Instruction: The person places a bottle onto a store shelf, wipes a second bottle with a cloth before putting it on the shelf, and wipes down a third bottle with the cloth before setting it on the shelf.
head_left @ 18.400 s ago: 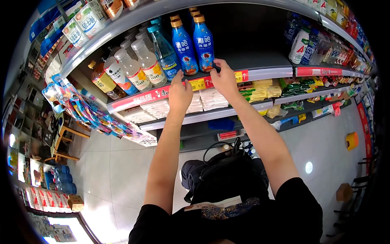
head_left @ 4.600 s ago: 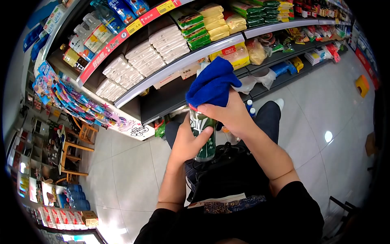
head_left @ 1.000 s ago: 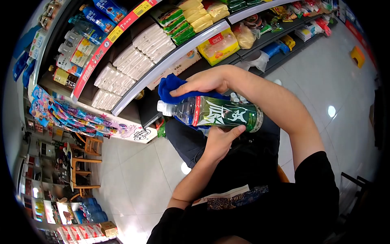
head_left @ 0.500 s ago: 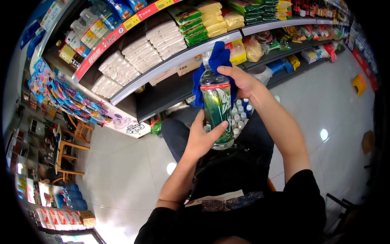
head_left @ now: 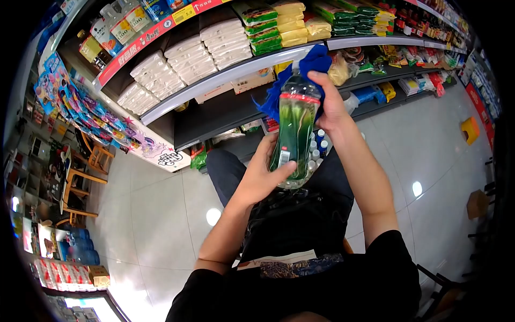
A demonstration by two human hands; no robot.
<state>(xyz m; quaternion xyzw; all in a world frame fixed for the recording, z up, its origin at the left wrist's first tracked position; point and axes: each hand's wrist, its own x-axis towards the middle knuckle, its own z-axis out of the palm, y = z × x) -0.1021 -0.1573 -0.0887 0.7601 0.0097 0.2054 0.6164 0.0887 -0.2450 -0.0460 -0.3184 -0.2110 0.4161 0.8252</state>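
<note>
A clear plastic bottle (head_left: pixel 296 129) with a green label and a red band stands slightly tilted in front of me. My left hand (head_left: pixel 265 169) is wrapped round its lower part, thumb across the front. Up at the bottle's neck, my right hand (head_left: pixel 328 99) grips a blue cloth (head_left: pixel 314 60) and presses it against the neck and shoulder. The cloth hangs down behind the bottle on both sides. Below, between my knees, several bottles with white and blue caps (head_left: pixel 317 147) are partly hidden by the one I hold.
Ahead is a shelf with white paper packs (head_left: pixel 225 40), green packets (head_left: pixel 263 24) and yellow packets (head_left: pixel 292 24). Large bottles (head_left: pixel 120 24) stand on the upper left shelf. A yellow stool (head_left: pixel 470 131) is on the tiled floor (head_left: pixel 161 214) at right; wooden chairs (head_left: pixel 99 161) stand left.
The bottle has turned in my left hand, so a barcode now faces me. The bottle and both hands appear slightly further right and higher, and the cloth has shifted round the neck.
</note>
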